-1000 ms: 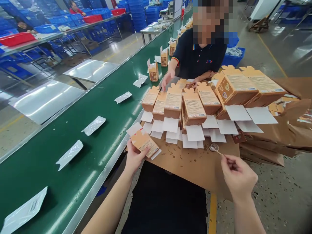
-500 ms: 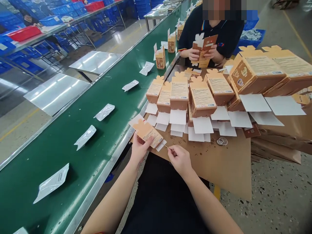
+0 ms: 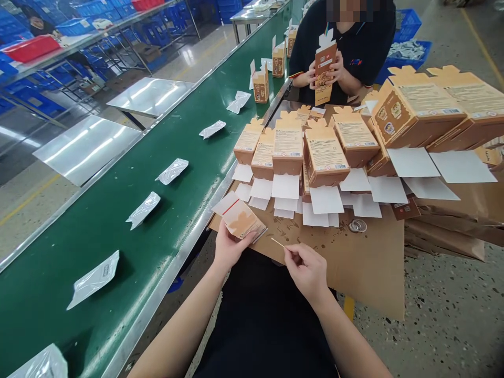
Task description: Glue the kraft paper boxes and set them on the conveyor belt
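Note:
My left hand (image 3: pixel 229 247) grips a brown and tan cardboard box (image 3: pixel 243 220) by its lower edge, over the table's near left corner. A white flap with a red line across it stands at the box's far end. In my right hand (image 3: pixel 307 268) a thin cotton swab (image 3: pixel 277 242) is pinched, its pale tip pointing left, apart from the box. Just beyond my hands, several similar boxes (image 3: pixel 289 142) lie stacked with white flaps hanging toward me. A small clear round dish (image 3: pixel 358 226) sits on the brown cardboard tabletop (image 3: pixel 366 273).
Along the left runs a green conveyor belt (image 3: pixel 118 220) bearing several silver pouches (image 3: pixel 96 278) and upright boxes (image 3: pixel 260 88). Across the table a co-worker (image 3: pixel 346 58) holds a flattened carton (image 3: pixel 325 76). Folded brown paper (image 3: pixel 444 231) lies at the right.
My right hand has drawn the swab back from the box, toward the right and down. The box has turned in my left hand, showing its red-lined flap. Pouches on the belt have moved away from me.

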